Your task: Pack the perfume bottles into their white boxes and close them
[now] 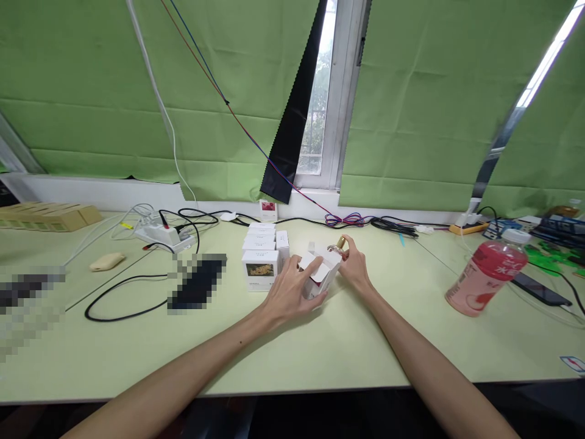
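My left hand (292,289) is closed around a small white carton (325,273), which is tilted with its flaps raised at the upper end. Just right of those flaps, my right hand (354,265) grips a small glass bottle with a gold cap (340,242). The bottle's lower part is partly hidden by the carton and fingers. To the left of my left hand stand several white boxes in a row; the front box (260,271) carries a picture of yellow flowers.
A pink drink bottle (487,274) leans at the right, beside a dark phone (542,289). A power strip (164,235) with cables, a pale computer mouse (107,262) and a blurred-out dark object (198,281) lie left. Another small box (268,210) stands by the wall, near coiled wires (345,218).
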The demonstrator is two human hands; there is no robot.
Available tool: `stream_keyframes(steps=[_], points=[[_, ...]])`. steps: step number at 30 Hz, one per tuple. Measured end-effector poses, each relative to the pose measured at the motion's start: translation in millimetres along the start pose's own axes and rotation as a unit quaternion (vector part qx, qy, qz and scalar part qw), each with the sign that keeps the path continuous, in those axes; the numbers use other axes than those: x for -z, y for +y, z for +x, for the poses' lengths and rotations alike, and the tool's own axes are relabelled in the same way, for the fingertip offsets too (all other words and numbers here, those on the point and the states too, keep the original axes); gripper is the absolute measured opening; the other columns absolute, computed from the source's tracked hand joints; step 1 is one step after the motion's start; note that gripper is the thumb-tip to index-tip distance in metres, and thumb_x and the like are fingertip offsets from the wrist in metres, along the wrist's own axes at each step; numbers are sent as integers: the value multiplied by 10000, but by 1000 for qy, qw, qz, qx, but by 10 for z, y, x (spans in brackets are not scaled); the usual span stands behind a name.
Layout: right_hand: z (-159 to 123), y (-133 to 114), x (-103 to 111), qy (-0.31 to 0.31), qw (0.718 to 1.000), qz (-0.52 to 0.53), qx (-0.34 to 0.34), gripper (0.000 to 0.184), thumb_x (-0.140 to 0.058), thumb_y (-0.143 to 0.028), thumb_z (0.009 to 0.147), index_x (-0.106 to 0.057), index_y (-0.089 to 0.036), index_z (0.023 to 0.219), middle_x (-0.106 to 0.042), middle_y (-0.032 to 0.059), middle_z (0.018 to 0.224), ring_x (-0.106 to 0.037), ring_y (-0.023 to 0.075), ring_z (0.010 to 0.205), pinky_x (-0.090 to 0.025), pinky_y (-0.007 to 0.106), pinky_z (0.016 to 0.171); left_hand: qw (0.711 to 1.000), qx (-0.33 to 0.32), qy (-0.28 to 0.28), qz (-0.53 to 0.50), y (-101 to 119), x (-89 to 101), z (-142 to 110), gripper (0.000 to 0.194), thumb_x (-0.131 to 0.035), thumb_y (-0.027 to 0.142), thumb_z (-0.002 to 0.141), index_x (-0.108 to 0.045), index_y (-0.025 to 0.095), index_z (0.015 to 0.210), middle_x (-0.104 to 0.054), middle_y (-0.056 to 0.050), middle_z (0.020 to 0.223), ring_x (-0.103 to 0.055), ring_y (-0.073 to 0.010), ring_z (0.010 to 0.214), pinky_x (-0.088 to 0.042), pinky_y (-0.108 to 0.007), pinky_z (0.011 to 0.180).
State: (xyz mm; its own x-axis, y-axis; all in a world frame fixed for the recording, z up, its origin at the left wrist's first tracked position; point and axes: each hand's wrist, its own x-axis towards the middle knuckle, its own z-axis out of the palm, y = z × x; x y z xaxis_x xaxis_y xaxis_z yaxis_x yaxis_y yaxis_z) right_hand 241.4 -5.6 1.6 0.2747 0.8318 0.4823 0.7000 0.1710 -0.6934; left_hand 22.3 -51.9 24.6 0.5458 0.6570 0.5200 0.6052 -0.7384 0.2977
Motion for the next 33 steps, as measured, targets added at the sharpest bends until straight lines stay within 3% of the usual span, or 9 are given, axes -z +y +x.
stream_keyframes(steps=[7, 16, 24, 28, 33], points=[[9, -5, 42, 20, 996, 67, -58, 615, -634, -421, 803, -568, -183, 1367, -651, -21, 632, -646, 220, 645, -477, 312, 679, 998, 26, -23, -45, -5, 2, -16, 663, -629, 439, 887, -412, 349, 1507, -442, -145, 1304, -547, -164, 718, -549, -403, 720], [-8, -161, 98, 49, 984, 153, -79, 640, -658, -448, 803, -554, -169, 1369, -722, -3, 653, -725, 233, 677, -529, 335, 753, 999, 29, -18, -7, 2, 28, 15, 705, -654, 425, 848, -421, 323, 1505, -474, -163, 1273, -610, -234, 793, -558, -410, 678], [-61, -272, 129, 72, 967, 228, -84, 742, -700, -529, 767, -553, -141, 1382, -709, -1, 630, -665, 211, 581, -496, 302, 598, 997, 49, -45, 23, 37, 61, 31, 710, -646, 418, 851, -406, 328, 1513, -479, -139, 1238, -598, -225, 762, -559, -399, 680], [-35, -224, 89, 77, 943, 304, -108, 782, -756, -529, 720, -549, -135, 1363, -697, -9, 624, -620, 185, 552, -458, 278, 547, 998, 48, -41, 3, 32, 41, 18, 692, -645, 405, 861, -406, 337, 1508, -476, -129, 1263, -592, -209, 773, -572, -403, 720], [-2, -257, 80, 97, 892, 412, -157, 804, -812, -492, 616, -554, -140, 1291, -668, -29, 642, -552, 145, 524, -409, 254, 497, 997, 44, -41, -51, 27, 5, -10, 619, -623, 394, 894, -438, 354, 1483, -472, -133, 1272, -598, -208, 769, -579, -421, 729]])
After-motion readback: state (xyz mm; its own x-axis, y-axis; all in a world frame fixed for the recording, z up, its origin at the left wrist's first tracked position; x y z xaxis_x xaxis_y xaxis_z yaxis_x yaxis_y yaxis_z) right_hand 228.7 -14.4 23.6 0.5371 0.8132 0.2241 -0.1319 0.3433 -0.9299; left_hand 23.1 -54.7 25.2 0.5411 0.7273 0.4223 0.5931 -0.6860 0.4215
